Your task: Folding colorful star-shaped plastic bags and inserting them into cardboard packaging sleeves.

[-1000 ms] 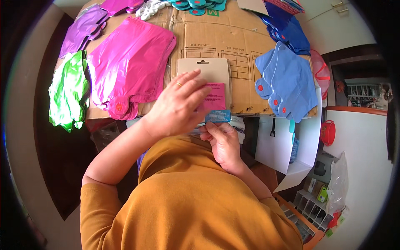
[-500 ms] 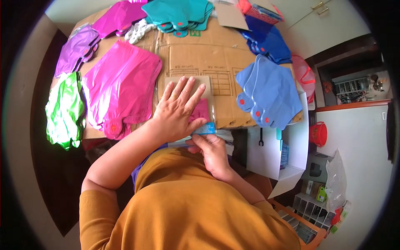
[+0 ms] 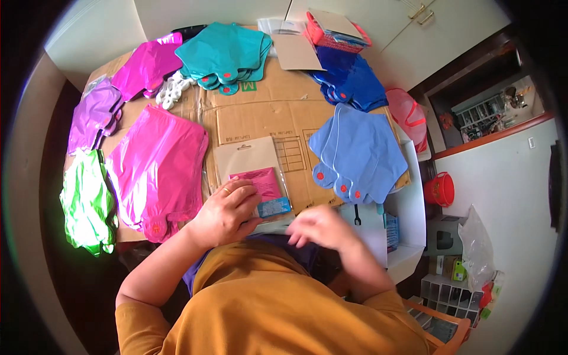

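A flat clear package lies on the cardboard-topped table near its front edge. It has a beige card with a hang slot, a folded pink packet inside and a blue label at the bottom. My left hand, a ring on one finger, is closed with bent fingers at the lower left side of the package; the fingertips reach the pink packet. To the right of the package, over the table's front edge, my right hand is lifted and smeared by motion. It is apart from the package, and its grip is unclear.
Flat foil pieces lie in stacks around the cardboard: green, pink, purple, magenta, teal, dark blue, light blue. A red basket stands behind; an open white box sits at right.
My left hand has slid down from lying flat over the package to its lower left, fingers now bent. My right hand has moved right, away from the package. The view has shifted.
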Demonstrator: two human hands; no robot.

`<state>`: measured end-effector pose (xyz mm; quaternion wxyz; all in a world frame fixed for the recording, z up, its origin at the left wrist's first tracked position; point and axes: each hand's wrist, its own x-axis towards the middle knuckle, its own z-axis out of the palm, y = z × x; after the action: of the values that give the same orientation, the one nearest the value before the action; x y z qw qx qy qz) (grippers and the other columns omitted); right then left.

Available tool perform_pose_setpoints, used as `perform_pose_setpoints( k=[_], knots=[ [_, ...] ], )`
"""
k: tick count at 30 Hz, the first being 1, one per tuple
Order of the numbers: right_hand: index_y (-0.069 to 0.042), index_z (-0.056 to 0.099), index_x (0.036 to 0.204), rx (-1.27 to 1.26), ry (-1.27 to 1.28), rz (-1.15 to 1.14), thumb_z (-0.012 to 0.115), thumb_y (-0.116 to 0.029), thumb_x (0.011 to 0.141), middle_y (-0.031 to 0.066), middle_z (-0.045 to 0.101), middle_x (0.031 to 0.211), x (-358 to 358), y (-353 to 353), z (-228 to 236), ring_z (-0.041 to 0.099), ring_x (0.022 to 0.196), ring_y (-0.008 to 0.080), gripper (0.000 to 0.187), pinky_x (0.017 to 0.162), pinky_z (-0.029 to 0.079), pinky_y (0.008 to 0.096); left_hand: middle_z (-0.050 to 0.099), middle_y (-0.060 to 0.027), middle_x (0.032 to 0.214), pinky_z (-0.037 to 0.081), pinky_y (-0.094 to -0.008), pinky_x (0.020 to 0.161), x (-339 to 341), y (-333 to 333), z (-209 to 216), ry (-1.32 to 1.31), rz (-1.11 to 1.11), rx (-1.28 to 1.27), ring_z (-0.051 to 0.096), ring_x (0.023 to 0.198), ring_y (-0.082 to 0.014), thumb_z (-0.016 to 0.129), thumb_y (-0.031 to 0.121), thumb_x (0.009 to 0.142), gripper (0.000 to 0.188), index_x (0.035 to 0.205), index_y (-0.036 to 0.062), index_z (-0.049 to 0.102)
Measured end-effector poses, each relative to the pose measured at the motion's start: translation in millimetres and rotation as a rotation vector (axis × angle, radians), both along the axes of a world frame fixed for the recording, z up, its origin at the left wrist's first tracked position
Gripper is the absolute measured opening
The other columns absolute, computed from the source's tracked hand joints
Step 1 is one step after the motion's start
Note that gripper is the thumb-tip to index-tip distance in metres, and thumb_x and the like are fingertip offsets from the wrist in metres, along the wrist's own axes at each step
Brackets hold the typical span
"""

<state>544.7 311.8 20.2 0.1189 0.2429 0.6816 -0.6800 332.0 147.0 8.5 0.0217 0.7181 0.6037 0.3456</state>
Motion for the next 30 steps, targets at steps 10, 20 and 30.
perform_pose_setpoints(
  k=[10, 20, 30],
  knots=[
    [-0.005, 0.069, 0.084, 1.790, 0.033, -0.021, 0.056, -0.012, 0.083, 0.0151, 0.063, 0.095, -181.8, 208.0, 1.1, 0.065, 0.088, 0.0328, 0.016, 0.078, 0.052, 0.0447, 0.063, -0.0187, 0.110, 0.043, -0.0513, 0.102, 5.5, -3.5, -14.5, 0.136, 0.089, 0.092, 0.059, 0.113, -0.0365, 0.075, 0.013, 0.073, 0.032, 0.099, 0.0000, 0.062],
    [-0.004, 0.059, 0.085, 1.718, 0.323, 0.108, 0.058, -0.011, 0.081, 0.0132, 0.066, 0.079, -147.8, 177.5, 10.4, 0.066, 0.075, 0.0314, 0.007, 0.068, 0.052, 0.0432, 0.061, -0.0193, 0.110, 0.039, -0.0537, 0.105, 6.8, -4.4, -19.1, 0.233, 0.059, 0.098, 0.059, 0.112, -0.0359, 0.067, 0.008, 0.070, 0.029, 0.096, -0.0042, 0.065],
    [-0.004, 0.059, 0.092, 0.930, 0.370, -0.150, 0.067, 0.001, 0.080, 0.0101, 0.065, 0.075, 63.2, -19.0, -11.1, 0.066, 0.065, 0.0231, 0.016, 0.060, 0.053, 0.0315, 0.062, -0.0187, 0.109, 0.048, -0.0473, 0.099, 17.0, -10.6, -26.5, 0.292, 0.073, 0.136, 0.061, 0.111, -0.0355, 0.069, 0.003, 0.073, 0.027, 0.098, -0.0018, 0.062]
  ],
)
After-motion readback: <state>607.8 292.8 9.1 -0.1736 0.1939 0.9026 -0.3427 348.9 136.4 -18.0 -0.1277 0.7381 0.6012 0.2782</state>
